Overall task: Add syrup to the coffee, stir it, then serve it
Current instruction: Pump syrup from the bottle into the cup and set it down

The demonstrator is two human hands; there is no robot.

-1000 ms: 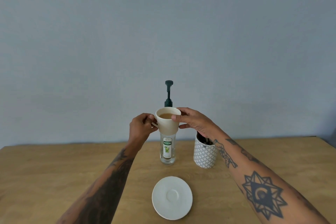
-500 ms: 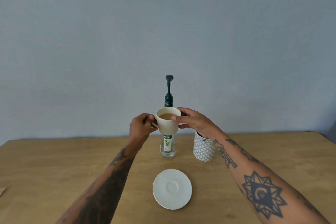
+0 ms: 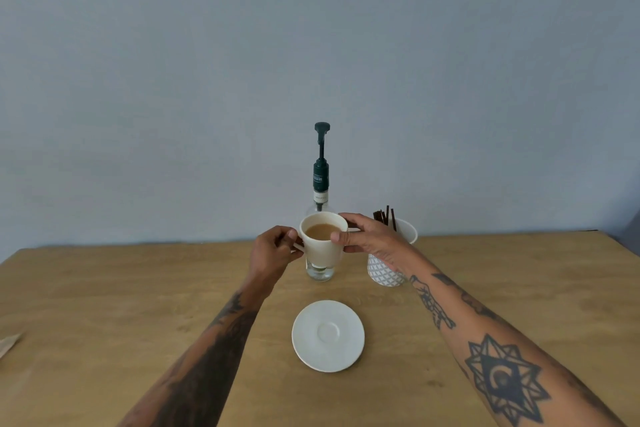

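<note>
At the centre of the frame a cream ceramic cup of milky coffee [image 3: 323, 242] is held clear of the light wooden table [image 3: 104, 305], in front of the clear glass syrup bottle with the dark green pump [image 3: 321, 184]; the bottle's base shows just below the cup, and the pump spout stands well above the rim; the cup looks raised so that it can be brought under that spout for the syrup, though whether any has yet gone in cannot be told from the coffee's surface. The left hand [image 3: 273, 248], left of centre, pinches the cup's small handle between thumb and curled fingers, which steers the cup and keeps it level; the right hand [image 3: 367, 236], right of centre, curls round the cup's far side with the thumb on the near wall just under the rim, steadying a full drink against slopping. Below the cup, lower centre, a round white saucer [image 3: 328, 335] lies bare on the table, probably left there as the landing place for serving. Behind the right wrist stands a white patterned paper cup [image 3: 384, 270] holding thin dark stirring sticks [image 3: 385, 216], close at hand for the stirring step; at the far left edge lies a brown scrap [image 3: 8, 345], too cut off to name.
</note>
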